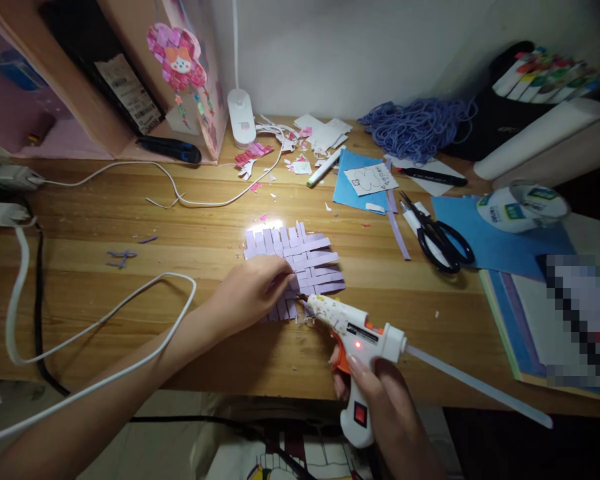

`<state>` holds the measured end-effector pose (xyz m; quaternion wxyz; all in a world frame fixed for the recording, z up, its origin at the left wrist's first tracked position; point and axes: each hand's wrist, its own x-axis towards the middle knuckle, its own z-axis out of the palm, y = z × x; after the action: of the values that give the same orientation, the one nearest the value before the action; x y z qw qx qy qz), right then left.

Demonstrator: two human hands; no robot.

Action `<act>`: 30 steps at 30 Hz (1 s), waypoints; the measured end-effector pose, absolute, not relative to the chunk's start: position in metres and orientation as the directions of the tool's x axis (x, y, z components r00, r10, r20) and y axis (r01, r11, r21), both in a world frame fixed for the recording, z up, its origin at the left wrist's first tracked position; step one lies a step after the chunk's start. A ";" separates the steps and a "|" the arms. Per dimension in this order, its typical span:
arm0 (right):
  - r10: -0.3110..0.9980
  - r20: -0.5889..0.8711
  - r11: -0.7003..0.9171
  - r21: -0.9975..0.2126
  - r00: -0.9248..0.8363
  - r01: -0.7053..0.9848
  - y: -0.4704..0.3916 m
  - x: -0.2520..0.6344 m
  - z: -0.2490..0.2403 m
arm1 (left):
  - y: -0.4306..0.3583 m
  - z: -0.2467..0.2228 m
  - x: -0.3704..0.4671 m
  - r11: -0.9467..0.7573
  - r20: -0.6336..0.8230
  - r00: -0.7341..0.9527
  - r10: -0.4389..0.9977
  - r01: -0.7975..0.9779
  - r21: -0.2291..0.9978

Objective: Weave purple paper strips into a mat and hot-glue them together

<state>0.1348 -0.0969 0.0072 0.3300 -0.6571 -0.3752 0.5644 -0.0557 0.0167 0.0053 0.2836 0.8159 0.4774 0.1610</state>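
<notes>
Pinching, left hand (pixel 265 283): thumb and forefinger close together on the mat (pixel 303 259), arm reaching in from lower left.
Mat: woven purple strips, flat on the tabletop (pixel 220 230), ahead of both hands; roughly square, no clear long axis, loose ends pointing away and right.
Glue gun (pixel 353 331): long axis slanting, nozzle up-left at the mat's near edge, just beside the left fingertips; whether it touches, cannot tell.
Right hand (pixel 390 393): wrapped around the gun's handle, lower right, farther from the mat.
</notes>
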 end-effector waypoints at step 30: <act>0.824 -0.551 -0.553 -0.833 0.130 -0.029 -0.093 0.133 0.011 | -0.021 0.000 -0.050 -0.757 0.171 0.738 0.653 0.630 0.171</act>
<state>0.1333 -0.0932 0.0112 0.3639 -0.6578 -0.3021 0.5862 -0.0501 -0.0210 0.0003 0.0510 0.9308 0.3446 0.1108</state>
